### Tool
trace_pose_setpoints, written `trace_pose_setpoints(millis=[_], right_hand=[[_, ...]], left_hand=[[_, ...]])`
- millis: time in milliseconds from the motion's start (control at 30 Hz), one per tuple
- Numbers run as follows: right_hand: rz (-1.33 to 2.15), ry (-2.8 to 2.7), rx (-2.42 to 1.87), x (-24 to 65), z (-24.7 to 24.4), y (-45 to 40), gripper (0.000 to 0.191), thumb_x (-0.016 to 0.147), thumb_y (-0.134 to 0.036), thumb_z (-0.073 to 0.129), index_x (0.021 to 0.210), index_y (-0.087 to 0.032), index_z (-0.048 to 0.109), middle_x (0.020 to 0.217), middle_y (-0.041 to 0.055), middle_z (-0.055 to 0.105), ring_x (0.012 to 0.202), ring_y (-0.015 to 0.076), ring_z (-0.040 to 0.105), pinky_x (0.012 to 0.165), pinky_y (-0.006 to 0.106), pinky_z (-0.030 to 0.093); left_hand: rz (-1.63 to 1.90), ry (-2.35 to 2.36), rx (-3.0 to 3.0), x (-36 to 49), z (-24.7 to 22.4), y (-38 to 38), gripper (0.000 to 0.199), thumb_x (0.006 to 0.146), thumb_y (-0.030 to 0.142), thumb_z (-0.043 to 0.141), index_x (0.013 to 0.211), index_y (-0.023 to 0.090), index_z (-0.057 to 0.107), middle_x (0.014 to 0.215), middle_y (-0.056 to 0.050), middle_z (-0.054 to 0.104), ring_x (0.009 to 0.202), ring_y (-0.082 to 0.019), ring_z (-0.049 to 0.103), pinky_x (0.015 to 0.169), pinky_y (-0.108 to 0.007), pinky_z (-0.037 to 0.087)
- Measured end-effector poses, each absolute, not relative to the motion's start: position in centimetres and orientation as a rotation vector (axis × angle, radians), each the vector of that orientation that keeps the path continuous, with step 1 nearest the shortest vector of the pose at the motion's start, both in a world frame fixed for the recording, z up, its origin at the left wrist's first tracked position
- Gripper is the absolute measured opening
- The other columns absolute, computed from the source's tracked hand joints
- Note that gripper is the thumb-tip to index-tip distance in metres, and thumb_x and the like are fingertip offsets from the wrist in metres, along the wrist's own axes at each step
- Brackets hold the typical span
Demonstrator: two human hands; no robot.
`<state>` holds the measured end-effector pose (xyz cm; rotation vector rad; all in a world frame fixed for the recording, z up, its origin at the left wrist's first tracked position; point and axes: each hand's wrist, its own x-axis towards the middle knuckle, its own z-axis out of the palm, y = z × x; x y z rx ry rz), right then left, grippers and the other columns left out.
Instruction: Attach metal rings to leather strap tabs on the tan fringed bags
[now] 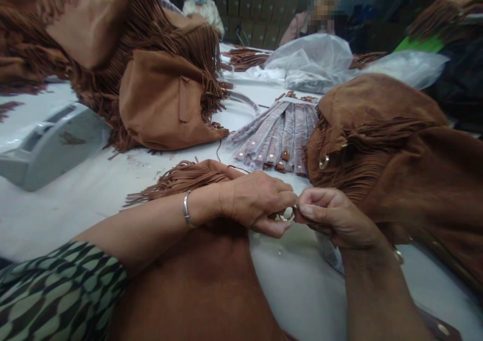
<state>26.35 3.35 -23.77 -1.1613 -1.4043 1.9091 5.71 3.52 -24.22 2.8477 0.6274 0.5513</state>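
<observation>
Head view only on my end. Left hand [260,197] has thumb and fingers curled around a metal ring [290,217]; right hand [335,212] pinches a small brown tab [299,217], thumb pressed against index. The two meet fingertip to fingertip, just past the edge of the brown bag [199,280] lying under the left forearm. Tab's far end is hidden by the right hand.

My read: step in hand is fitting or adjusting ring against tab. Next move calls for holding the ring steady and fine fingertip work from the right, no big arm motion.

Room: white tabletop [294,285] shows between bag edge and right forearm, so I'd work downward there. Plastic-wrapped straps [279,130] sit just beyond the hands; fringed bags [433,180] crowd the right side. Left has more slack, up to the grey plastic device [71,152].
</observation>
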Motion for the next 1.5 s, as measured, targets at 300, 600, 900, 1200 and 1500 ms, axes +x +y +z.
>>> trace_pose_setpoints(millis=[300, 600, 900, 1200, 1500], right_hand=[[1.71, -1.33, -1.293, 26.2, -23.2, 3.3, 0.038, 0.061, -0.044, 0.079, 0.06, -0.013, 0.056, 0.051, -0.0025, 0.047, 0.039, 0.0024, 0.026, 0.036, 0.017, 0.013], [1.757, -1.271, -1.241, 26.3, -23.7, 3.4, 0.036, 0.061, -0.04, 0.08, 0.061, -0.013, 0.056, 0.049, -0.0032, 0.046, 0.037, 0.001, 0.025, 0.035, 0.017, 0.011], [2.044, -1.355, -1.011, 26.7, -25.0, 4.3, 0.033, 0.064, -0.037, 0.078, 0.055, -0.012, 0.058, 0.044, -0.0033, 0.045, 0.035, 0.0011, 0.022, 0.033, 0.017, 0.009], [1.957, -1.331, -1.107, 26.6, -24.8, 4.1, 0.036, 0.062, -0.039, 0.08, 0.06, -0.012, 0.056, 0.047, -0.0041, 0.044, 0.037, 0.0012, 0.025, 0.034, 0.015, 0.011], [1.861, -1.292, -0.971, 25.9, -25.2, 4.0, 0.037, 0.062, -0.024, 0.082, 0.079, -0.019, 0.05, 0.046, -0.0074, 0.05, 0.037, 0.0065, 0.043, 0.037, 0.014, 0.028]], left_hand=[[0.441, 1.118, 2.758, 6.3, -23.1, 3.0, 0.036, 0.09, 0.048, 0.043, 0.087, 0.014, 0.057, 0.082, -0.005, 0.056, 0.073, -0.017, 0.051, 0.065, -0.028, 0.038], [0.629, 0.906, 2.624, 6.1, -23.7, 3.3, 0.018, 0.085, 0.03, 0.05, 0.078, 0.014, 0.055, 0.076, -0.002, 0.052, 0.07, -0.013, 0.046, 0.066, -0.025, 0.035], [0.464, 0.611, 2.618, 5.9, -23.6, 3.1, 0.022, 0.086, 0.034, 0.053, 0.087, 0.013, 0.059, 0.08, -0.005, 0.057, 0.073, -0.015, 0.05, 0.068, -0.026, 0.039], [0.395, 0.787, 2.652, 6.0, -23.1, 3.0, 0.03, 0.086, 0.044, 0.055, 0.084, 0.014, 0.059, 0.079, -0.004, 0.058, 0.074, -0.016, 0.051, 0.069, -0.027, 0.038], [0.355, 0.695, 2.495, 6.2, -23.5, 3.1, 0.011, 0.073, 0.014, 0.063, 0.084, 0.013, 0.064, 0.074, -0.001, 0.057, 0.071, -0.013, 0.052, 0.067, -0.022, 0.04]])
